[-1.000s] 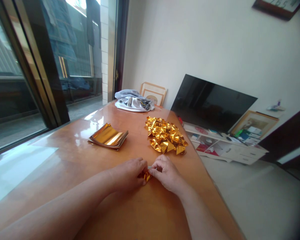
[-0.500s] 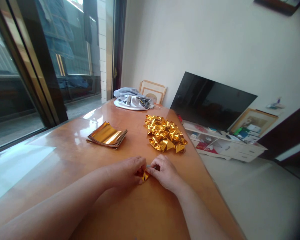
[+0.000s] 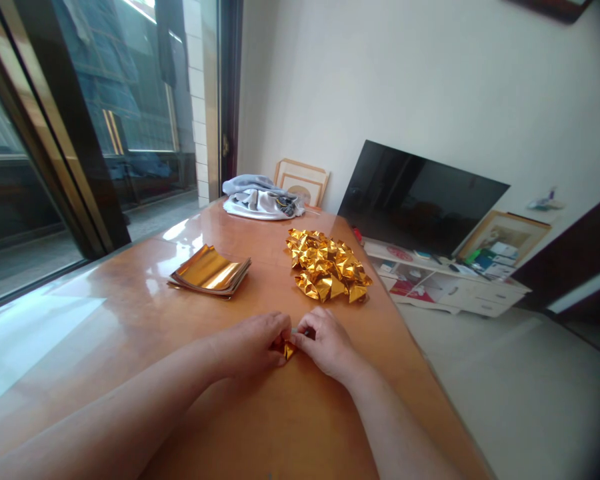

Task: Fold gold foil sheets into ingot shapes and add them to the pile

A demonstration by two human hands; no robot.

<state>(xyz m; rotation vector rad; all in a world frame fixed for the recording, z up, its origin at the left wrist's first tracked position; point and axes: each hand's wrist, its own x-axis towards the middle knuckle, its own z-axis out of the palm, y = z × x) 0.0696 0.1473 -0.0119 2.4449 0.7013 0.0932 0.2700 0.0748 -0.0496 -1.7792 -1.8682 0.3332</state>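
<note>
pinching gold foil paper (image 3: 289, 350) between them over the tabletop (image 3: 280, 427), left hand (image 3: 260, 341) and right hand (image 3: 327, 343) both have fingers closed on it; uneven pressure could skew its fold or tear it.

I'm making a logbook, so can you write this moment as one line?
left hand: holding gold piece | right hand: holding it too | gold sheets: stacked on table | folded gold pieces: heaped nearby

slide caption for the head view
Left hand and right hand hold folded gold foil near stacked foil sheets and piled foil pieces.
</note>
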